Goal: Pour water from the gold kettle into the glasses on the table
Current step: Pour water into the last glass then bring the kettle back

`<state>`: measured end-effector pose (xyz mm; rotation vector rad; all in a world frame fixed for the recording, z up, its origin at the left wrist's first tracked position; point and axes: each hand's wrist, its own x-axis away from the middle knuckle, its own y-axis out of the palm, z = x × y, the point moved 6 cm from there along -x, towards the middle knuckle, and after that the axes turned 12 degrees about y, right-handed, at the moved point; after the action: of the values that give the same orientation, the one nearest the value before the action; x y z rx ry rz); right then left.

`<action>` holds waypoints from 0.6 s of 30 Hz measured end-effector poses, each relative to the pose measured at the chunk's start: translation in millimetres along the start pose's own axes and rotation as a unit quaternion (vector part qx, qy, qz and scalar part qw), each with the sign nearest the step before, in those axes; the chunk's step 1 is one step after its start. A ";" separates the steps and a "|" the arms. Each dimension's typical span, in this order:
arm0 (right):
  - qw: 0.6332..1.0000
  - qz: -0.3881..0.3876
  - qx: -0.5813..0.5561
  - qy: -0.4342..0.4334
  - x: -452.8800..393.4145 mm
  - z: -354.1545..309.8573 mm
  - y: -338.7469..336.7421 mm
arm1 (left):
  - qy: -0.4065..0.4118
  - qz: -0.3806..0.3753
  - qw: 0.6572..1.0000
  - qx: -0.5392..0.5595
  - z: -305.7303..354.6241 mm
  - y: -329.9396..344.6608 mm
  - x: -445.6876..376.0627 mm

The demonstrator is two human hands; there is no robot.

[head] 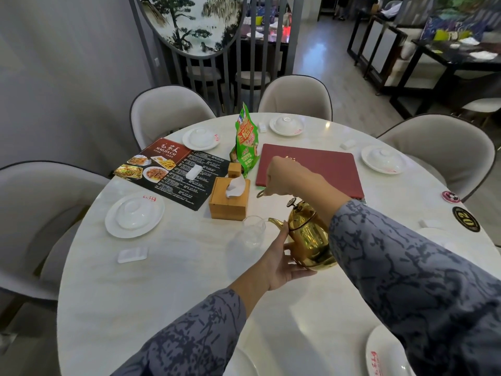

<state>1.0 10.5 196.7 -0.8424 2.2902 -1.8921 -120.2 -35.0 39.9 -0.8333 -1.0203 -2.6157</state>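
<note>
The gold kettle is lifted off the white round table and tilted left, its spout over the rim of a clear glass standing on the table. My right hand is closed on the kettle's top handle, above the lid. My left hand cups the kettle's lower left side beneath the spout. Whether water is flowing is too faint to tell. Only this one glass is visible.
A wooden tissue box stands just behind the glass, with a green snack bag, a red menu folder and a dark photo menu further back. Covered white plate sets ring the table; padded chairs surround it.
</note>
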 end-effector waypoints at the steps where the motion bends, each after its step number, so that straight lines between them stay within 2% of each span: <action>1: 1.000 0.001 -0.001 0.000 0.5 0.3 -0.2 | 0.000 0.000 1.000 -0.002 -0.2 0.3 0.0; 18: 1.000 0.004 -0.008 -0.004 9.2 6.7 -3.8 | 0.006 -0.001 1.000 -0.010 -3.0 3.3 0.2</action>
<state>-3.0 0.1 201.2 -0.8394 2.3037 -1.8662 -120.4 -39.5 40.0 -0.8219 -0.9924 -2.6333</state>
